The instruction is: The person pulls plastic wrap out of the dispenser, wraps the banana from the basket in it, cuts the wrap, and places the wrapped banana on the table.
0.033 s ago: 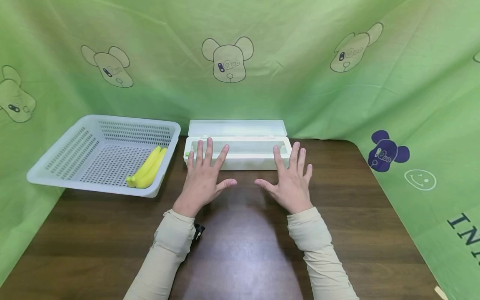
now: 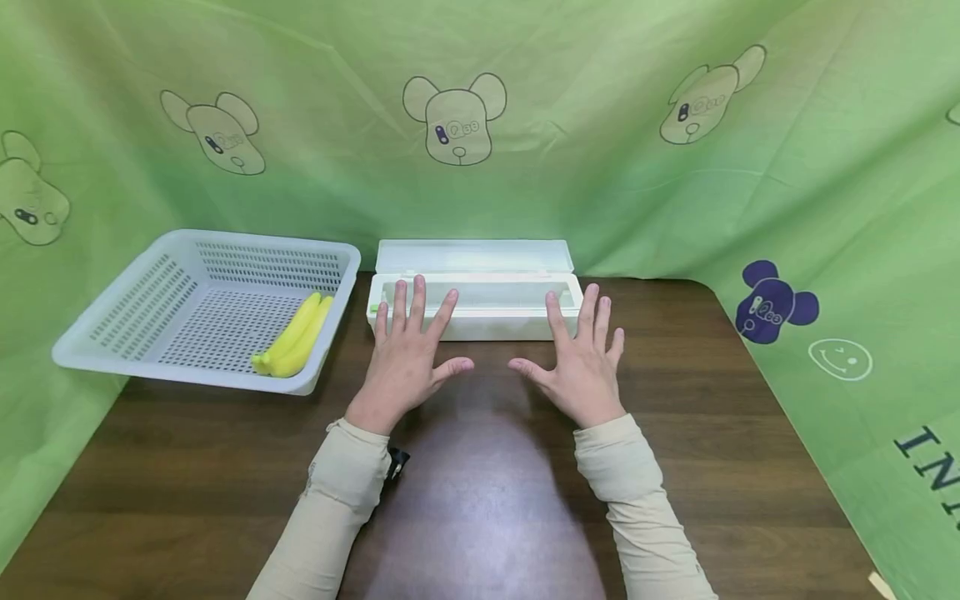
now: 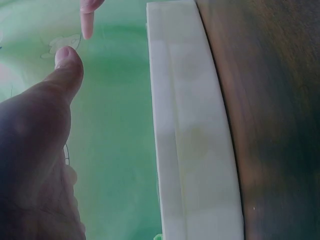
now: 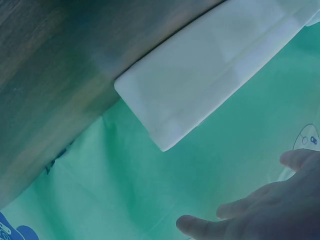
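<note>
A long white box (image 2: 495, 327) lies at the back middle of the table, its pale lid (image 2: 474, 257) raised behind it. My left hand (image 2: 402, 360) is spread, holding nothing, and its fingertips overlap the left part of the box in the head view. Likewise spread and holding nothing, my right hand (image 2: 585, 367) overlaps the box's right end. Both thumbs point inward, apart from each other. The left wrist view shows the box's front wall (image 3: 200, 135) beside the hand; the right wrist view shows its corner (image 4: 150, 95) above the fingers. A small green bit shows at the box's left end.
To the left stands a white perforated basket (image 2: 198, 377) with yellow bananas (image 2: 300, 340) along its right side. Beneath everything is a dark wooden table (image 2: 480, 500). A green printed curtain (image 2: 570, 192) hangs close behind the box and along both sides.
</note>
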A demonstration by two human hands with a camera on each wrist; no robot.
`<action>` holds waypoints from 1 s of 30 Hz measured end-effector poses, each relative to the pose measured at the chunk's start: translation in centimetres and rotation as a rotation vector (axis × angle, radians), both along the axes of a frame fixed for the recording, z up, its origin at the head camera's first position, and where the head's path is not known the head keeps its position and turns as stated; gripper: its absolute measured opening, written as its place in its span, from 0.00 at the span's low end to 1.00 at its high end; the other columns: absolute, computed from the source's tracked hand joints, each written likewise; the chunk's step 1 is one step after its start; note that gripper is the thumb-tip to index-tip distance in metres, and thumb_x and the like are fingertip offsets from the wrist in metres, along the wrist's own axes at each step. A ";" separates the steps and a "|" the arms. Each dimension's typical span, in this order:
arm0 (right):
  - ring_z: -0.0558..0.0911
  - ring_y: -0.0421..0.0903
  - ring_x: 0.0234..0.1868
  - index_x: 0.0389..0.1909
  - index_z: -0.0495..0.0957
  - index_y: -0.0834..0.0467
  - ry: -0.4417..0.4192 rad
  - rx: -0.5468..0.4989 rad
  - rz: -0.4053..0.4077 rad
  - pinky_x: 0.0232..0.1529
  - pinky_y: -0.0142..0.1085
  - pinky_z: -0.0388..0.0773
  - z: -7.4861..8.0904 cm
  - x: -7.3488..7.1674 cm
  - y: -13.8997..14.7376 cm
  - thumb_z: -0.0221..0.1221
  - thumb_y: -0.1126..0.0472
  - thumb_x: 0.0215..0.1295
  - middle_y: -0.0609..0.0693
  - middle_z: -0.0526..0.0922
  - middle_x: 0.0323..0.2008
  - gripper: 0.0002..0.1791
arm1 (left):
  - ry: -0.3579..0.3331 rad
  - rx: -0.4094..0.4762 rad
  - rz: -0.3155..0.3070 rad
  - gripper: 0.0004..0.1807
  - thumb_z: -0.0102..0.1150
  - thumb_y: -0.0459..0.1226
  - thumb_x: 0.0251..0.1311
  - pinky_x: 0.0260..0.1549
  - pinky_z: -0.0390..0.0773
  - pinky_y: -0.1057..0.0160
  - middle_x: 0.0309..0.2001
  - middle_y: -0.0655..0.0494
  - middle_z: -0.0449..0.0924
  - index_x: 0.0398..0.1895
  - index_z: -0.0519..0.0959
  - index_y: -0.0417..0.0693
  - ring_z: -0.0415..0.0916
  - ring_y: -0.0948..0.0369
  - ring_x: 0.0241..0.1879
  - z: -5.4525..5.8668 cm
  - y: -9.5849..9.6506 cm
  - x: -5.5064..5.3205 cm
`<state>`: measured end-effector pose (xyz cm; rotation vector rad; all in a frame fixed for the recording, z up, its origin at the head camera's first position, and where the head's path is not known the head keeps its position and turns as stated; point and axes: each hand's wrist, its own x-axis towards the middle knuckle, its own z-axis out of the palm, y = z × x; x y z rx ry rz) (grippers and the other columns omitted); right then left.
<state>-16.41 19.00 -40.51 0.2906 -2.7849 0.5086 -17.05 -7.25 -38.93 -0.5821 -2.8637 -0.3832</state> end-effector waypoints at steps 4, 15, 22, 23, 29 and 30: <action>0.23 0.61 0.76 0.82 0.41 0.45 0.010 -0.004 0.007 0.64 0.76 0.36 0.2 -0.1 0.0 0.66 0.29 0.54 0.59 0.17 0.77 0.63 | 0.015 -0.002 0.000 0.53 0.51 0.68 0.63 0.71 0.28 0.40 0.80 0.39 0.24 0.83 0.39 0.62 0.20 0.43 0.77 0.2 -0.1 -0.1; 0.24 0.61 0.77 0.82 0.44 0.47 0.009 0.000 0.008 0.65 0.75 0.37 -0.1 -0.3 0.3 0.65 0.27 0.54 0.59 0.18 0.77 0.62 | -0.026 0.030 0.033 0.54 0.52 0.68 0.63 0.71 0.33 0.37 0.80 0.38 0.26 0.83 0.40 0.59 0.23 0.41 0.77 0.0 -1.0 -0.5; 0.34 0.66 0.78 0.81 0.50 0.51 -0.035 -0.004 0.016 0.65 0.75 0.39 0.6 -1.0 1.0 0.64 0.35 0.62 0.66 0.30 0.79 0.54 | -0.076 0.136 0.089 0.49 0.57 0.59 0.68 0.71 0.35 0.35 0.79 0.35 0.32 0.83 0.45 0.53 0.29 0.40 0.78 -0.4 -2.5 -1.1; 0.37 0.66 0.78 0.80 0.54 0.53 -0.024 -0.013 0.019 0.65 0.75 0.39 0.6 -1.3 1.2 0.65 0.38 0.64 0.67 0.35 0.79 0.50 | -0.068 0.143 0.093 0.47 0.57 0.56 0.69 0.71 0.35 0.35 0.79 0.34 0.34 0.82 0.47 0.52 0.30 0.39 0.78 -0.4 -2.7 -1.3; 0.60 0.64 0.73 0.67 0.72 0.63 0.056 -0.014 0.059 0.67 0.71 0.43 0.3 -3.1 1.8 0.65 0.55 0.67 0.69 0.64 0.71 0.30 | -0.046 0.110 0.085 0.35 0.56 0.42 0.74 0.71 0.38 0.36 0.78 0.35 0.44 0.79 0.56 0.47 0.36 0.40 0.77 -0.9 -3.0 -2.3; 0.63 0.63 0.71 0.65 0.74 0.63 0.062 0.007 0.075 0.67 0.71 0.44 0.3 -3.5 1.8 0.65 0.55 0.67 0.68 0.67 0.69 0.29 | -0.042 0.102 0.078 0.34 0.56 0.41 0.73 0.71 0.39 0.36 0.78 0.36 0.47 0.79 0.58 0.46 0.39 0.40 0.77 -1.0 -2.9 -2.4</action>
